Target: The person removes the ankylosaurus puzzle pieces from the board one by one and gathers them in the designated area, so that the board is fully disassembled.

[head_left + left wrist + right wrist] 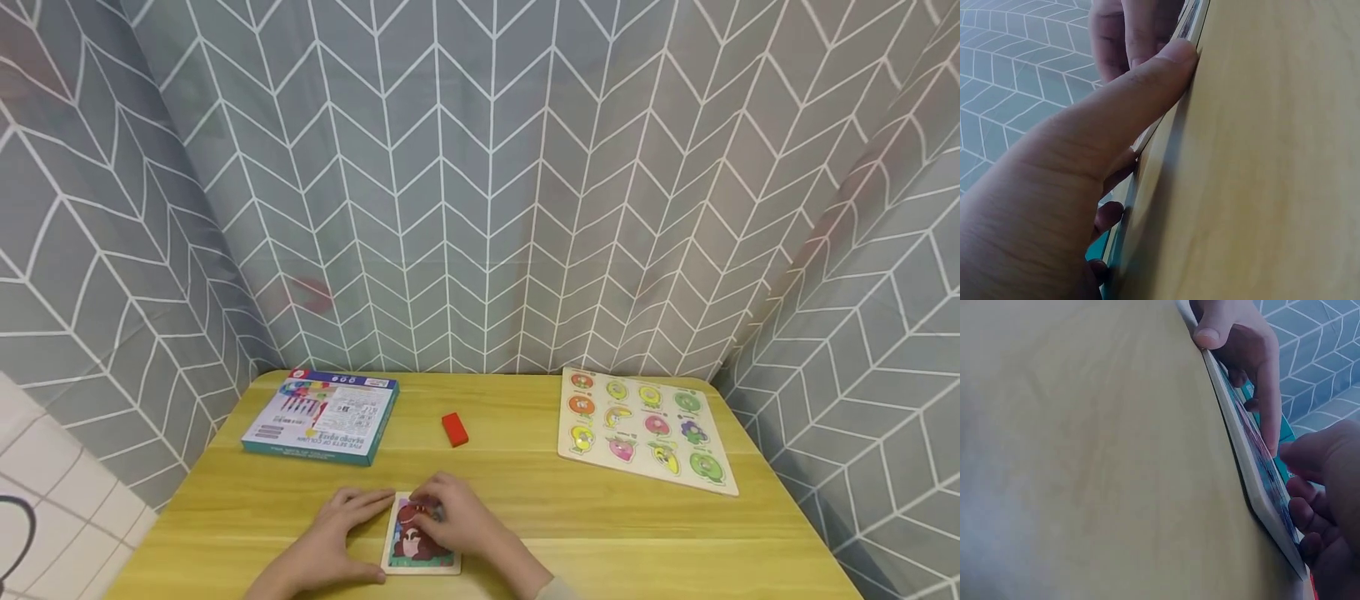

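Small wooden picture board (413, 546), roughly rectangular. Pale bare-wood border, thin slab, rounded corners. Printed scene inside: red-brown character with pale pinkish belly, green strip along bottom, purple and blue behind. Lies flat, face up on the bench (600, 542), near the person's side, slightly left of centre in head view. Left hand (330, 540) touches its left edge; right hand (459, 518) covers its upper right, so picture there partly hidden.
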Motion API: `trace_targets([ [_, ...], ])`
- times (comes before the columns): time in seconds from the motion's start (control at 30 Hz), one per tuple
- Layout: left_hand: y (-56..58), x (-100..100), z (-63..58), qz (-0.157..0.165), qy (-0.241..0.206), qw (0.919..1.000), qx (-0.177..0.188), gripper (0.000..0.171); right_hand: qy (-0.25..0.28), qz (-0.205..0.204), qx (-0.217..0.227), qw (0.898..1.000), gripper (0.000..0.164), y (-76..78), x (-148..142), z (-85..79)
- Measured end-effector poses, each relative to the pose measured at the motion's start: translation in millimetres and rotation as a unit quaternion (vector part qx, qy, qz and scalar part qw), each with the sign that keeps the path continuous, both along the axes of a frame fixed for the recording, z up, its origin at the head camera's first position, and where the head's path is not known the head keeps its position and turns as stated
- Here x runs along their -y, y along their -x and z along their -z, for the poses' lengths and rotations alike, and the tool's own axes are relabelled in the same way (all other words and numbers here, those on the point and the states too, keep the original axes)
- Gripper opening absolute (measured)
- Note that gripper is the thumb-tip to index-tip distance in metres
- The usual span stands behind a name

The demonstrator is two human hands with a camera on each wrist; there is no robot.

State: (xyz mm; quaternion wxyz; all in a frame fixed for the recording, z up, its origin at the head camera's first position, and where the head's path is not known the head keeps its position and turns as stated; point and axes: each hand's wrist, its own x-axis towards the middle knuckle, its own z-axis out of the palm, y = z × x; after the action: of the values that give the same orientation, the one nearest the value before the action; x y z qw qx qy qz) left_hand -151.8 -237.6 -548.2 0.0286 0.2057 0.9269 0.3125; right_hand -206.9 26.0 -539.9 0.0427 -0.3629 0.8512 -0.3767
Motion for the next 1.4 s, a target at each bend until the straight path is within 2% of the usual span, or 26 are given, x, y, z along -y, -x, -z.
trace_targets([
  [0.17, 1.9, 1.4, -0.8, 0.008, 0.003, 0.9999, 0.008, 0.099, -0.05, 0.002, -0.013, 0.999, 0.021, 0.9, 4.1, 0.9],
  [0.3, 5.1, 3.8, -0.6, 0.023, -0.009, 0.9997, -0.007, 0.1, -0.072, 0.001, -0.031, 0.997, 0.022, 0.8, 7.8, -0.9],
  [0.4, 6.8, 4.8, 0.1, 0.029, -0.015, 0.9994, -0.016, 0.099, -0.075, 0.007, -0.033, 0.997, 0.023, -0.5, 8.8, -3.1],
  [0.57, 9.2, 4.2, -0.1, 0.03, -0.012, 0.9994, -0.01, 0.099, -0.078, 0.02, -0.03, 0.996, 0.023, -1.7, 10.1, -6.4],
  [0.9, 10.7, 3.9, 0.8, 0.031, -0.003, 0.9994, -0.014, 0.098, -0.06, 0.03, -0.018, 0.998, 0.016, 1.9, 11.7, -2.8],
  [1.17, 9.1, 3.4, 2.6, 0.022, 0.004, 0.9997, -0.005, 0.098, -0.073, 0.038, -0.003, 0.997, 0.019, 0.7, 14.5, -4.9],
  [1.4, 8.5, 2.5, 0.8, 0.03, 0.007, 0.9995, -0.003, 0.098, -0.079, 0.047, -0.006, 0.996, 0.022, -2.0, 18.0, -7.2],
])
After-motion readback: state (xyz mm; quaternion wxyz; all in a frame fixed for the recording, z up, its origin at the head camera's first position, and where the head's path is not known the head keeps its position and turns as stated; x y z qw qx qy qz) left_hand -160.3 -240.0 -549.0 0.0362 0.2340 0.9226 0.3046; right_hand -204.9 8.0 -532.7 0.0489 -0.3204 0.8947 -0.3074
